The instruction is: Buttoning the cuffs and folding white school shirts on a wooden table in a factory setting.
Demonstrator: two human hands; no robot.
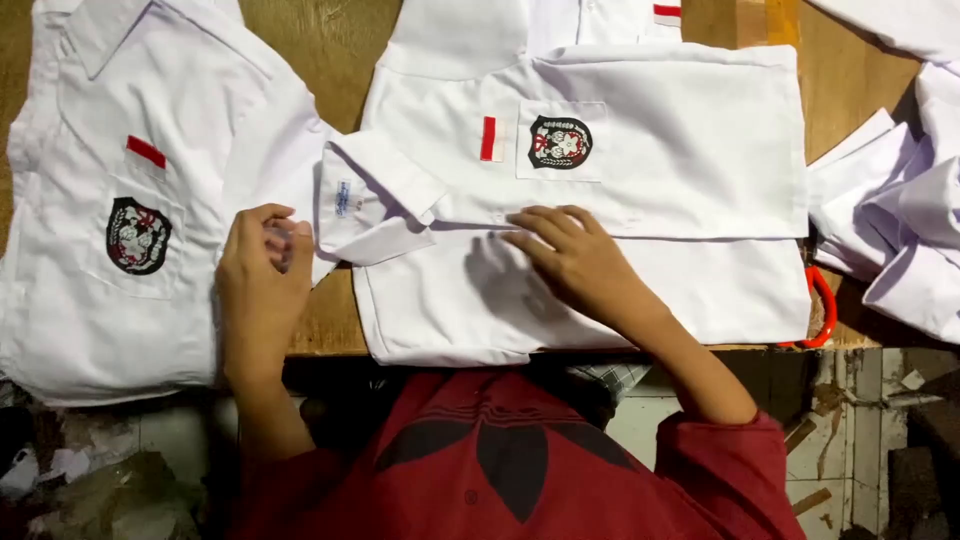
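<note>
Folded white shirt (640, 190): centre of wooden table (320, 45), crest pocket up.
Right hand (575, 262): fingers spread flat on its front.
Left hand (262, 285): fingers curled, pinching the collar (375, 195).
Second shirt (110, 200): left, flat.

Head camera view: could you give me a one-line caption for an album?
Right hand flat on a folded white shirt on a wooden table, left hand pinching its collar.

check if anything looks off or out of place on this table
One oddity: a red ring-shaped object pokes out from under the folded white shirt at its lower right corner, mostly hidden, at the wooden table edge. What it is cannot be told. The shirts otherwise lie flat.
</note>
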